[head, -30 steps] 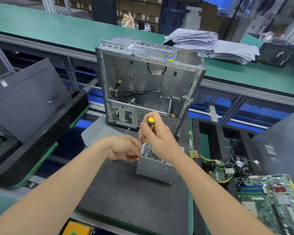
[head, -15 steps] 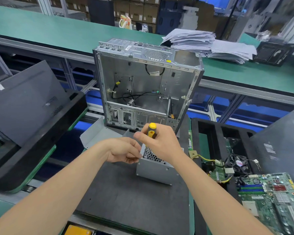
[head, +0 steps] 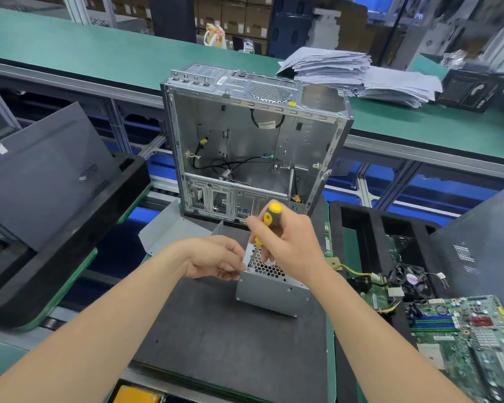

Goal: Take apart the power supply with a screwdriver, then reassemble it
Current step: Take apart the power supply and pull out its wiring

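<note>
The grey metal power supply (head: 269,293) stands on a dark mat (head: 216,338), its perforated face up. My right hand (head: 288,242) grips a yellow-and-black screwdriver (head: 266,221) held nearly upright, its shaft reaching down to the supply's top left edge. My left hand (head: 216,261) holds the supply at its upper left corner, fingers curled against the metal. The screwdriver tip is hidden behind my fingers.
An empty open computer case (head: 253,146) stands upright just behind the supply. A bent metal cover plate (head: 169,231) lies to its left. A black tray with a fan (head: 410,279) and a motherboard (head: 463,338) sits at right. Dark side panels lean at left (head: 41,173) and right (head: 486,245).
My right hand has turned on the screwdriver handle, so more of the yellow top shows. The view has shifted slightly. My left hand stays at the supply's corner.
</note>
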`<state>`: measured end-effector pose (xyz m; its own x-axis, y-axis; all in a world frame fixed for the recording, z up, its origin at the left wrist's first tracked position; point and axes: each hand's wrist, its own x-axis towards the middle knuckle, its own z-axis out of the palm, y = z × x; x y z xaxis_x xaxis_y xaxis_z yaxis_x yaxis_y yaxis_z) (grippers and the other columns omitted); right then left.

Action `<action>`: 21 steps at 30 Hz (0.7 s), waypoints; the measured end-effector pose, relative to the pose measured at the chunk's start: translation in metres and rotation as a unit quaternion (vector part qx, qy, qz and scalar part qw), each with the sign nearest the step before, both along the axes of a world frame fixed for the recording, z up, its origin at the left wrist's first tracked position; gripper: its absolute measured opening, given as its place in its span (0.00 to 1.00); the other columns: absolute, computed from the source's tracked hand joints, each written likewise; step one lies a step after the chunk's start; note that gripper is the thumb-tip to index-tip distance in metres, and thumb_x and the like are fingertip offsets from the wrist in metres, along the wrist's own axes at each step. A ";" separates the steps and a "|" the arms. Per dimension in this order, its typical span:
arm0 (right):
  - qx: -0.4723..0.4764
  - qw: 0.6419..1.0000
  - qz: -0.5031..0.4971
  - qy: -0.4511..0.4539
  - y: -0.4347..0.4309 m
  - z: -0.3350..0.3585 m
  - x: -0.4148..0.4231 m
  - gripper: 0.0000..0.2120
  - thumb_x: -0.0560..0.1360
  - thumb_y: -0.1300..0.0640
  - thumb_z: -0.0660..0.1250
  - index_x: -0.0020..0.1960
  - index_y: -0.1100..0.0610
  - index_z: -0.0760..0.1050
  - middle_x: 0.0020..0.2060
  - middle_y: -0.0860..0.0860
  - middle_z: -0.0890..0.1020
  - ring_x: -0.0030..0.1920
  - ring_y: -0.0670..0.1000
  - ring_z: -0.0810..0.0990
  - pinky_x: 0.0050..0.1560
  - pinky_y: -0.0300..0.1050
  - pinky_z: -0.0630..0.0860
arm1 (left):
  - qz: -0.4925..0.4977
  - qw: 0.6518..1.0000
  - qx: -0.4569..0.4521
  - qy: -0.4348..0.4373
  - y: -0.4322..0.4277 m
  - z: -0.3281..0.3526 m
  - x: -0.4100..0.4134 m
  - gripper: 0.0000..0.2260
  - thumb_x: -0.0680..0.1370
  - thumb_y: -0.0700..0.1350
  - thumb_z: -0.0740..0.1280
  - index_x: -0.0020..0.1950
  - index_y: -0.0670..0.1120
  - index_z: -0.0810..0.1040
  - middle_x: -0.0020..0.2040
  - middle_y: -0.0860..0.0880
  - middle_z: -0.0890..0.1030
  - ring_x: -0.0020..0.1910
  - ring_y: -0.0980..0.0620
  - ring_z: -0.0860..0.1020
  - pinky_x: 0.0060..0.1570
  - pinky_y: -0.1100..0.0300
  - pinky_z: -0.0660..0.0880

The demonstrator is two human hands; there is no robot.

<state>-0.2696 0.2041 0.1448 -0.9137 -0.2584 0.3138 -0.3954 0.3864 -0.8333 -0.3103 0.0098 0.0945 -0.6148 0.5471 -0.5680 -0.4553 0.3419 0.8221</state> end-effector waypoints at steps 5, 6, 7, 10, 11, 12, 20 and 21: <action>0.034 0.999 -0.020 0.004 0.005 0.000 -0.005 0.15 0.82 0.45 0.68 0.44 0.54 0.72 0.34 0.49 0.85 0.26 0.51 0.83 0.32 0.42 0.78 | -0.007 1.000 0.001 -0.006 0.000 -0.003 -0.002 0.08 0.80 0.35 0.71 0.48 0.44 0.73 0.28 0.53 0.78 0.35 0.53 0.80 0.56 0.52 0.72; 0.036 0.999 -0.019 0.001 0.006 -0.001 -0.005 0.14 0.82 0.45 0.68 0.44 0.53 0.72 0.34 0.48 0.85 0.27 0.51 0.83 0.33 0.42 0.78 | -0.006 1.000 -0.001 0.000 0.001 -0.004 -0.002 0.08 0.79 0.35 0.71 0.47 0.44 0.73 0.28 0.53 0.78 0.34 0.53 0.80 0.55 0.52 0.73; 0.035 0.999 -0.019 -0.003 0.006 -0.002 -0.004 0.14 0.82 0.45 0.68 0.44 0.53 0.72 0.34 0.48 0.85 0.27 0.51 0.83 0.33 0.42 0.78 | -0.004 1.000 -0.004 0.004 0.002 -0.005 -0.002 0.08 0.79 0.34 0.71 0.47 0.44 0.73 0.29 0.52 0.78 0.35 0.53 0.80 0.54 0.53 0.73; 0.030 0.999 -0.015 -0.017 0.005 -0.007 -0.003 0.13 0.82 0.45 0.68 0.44 0.52 0.72 0.35 0.49 0.86 0.27 0.52 0.84 0.34 0.43 0.79 | 0.005 1.000 -0.020 0.011 0.004 -0.006 -0.003 0.09 0.78 0.34 0.71 0.46 0.44 0.73 0.32 0.50 0.79 0.37 0.50 0.80 0.47 0.58 0.75; 0.028 0.999 -0.015 -0.020 0.005 -0.007 -0.002 0.13 0.82 0.45 0.68 0.45 0.52 0.72 0.35 0.49 0.86 0.27 0.52 0.84 0.34 0.43 0.79 | 0.007 1.000 -0.023 0.013 0.004 -0.006 -0.004 0.09 0.78 0.34 0.71 0.46 0.44 0.73 0.33 0.49 0.80 0.37 0.50 0.80 0.46 0.58 0.76; 0.028 0.999 -0.016 -0.020 0.004 -0.008 -0.002 0.13 0.82 0.46 0.68 0.45 0.53 0.72 0.35 0.49 0.86 0.27 0.52 0.84 0.34 0.43 0.79 | 0.007 1.000 -0.025 0.015 0.005 -0.006 -0.004 0.09 0.78 0.34 0.71 0.46 0.44 0.73 0.34 0.48 0.80 0.38 0.50 0.80 0.45 0.58 0.76; 0.042 0.999 0.003 -0.027 0.006 -0.004 0.000 0.12 0.82 0.47 0.68 0.46 0.54 0.72 0.36 0.48 0.86 0.28 0.52 0.84 0.36 0.46 0.81 | 0.008 0.999 -0.028 0.011 0.006 -0.007 -0.005 0.09 0.78 0.33 0.70 0.45 0.45 0.73 0.33 0.49 0.79 0.37 0.50 0.79 0.50 0.55 0.74; 0.043 0.999 0.009 -0.029 0.006 -0.003 0.000 0.12 0.83 0.48 0.68 0.46 0.54 0.73 0.37 0.48 0.86 0.29 0.52 0.84 0.36 0.45 0.81 | 0.009 1.000 -0.028 0.009 0.006 -0.008 -0.006 0.10 0.78 0.33 0.70 0.45 0.45 0.73 0.32 0.50 0.78 0.36 0.50 0.79 0.51 0.54 0.74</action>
<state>-0.2700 0.2105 0.1420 -0.9246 -0.2995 0.2353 -0.3545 0.4510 -0.8191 -0.3159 0.0157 0.0870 -0.6354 0.5030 -0.5859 -0.4469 0.3793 0.8102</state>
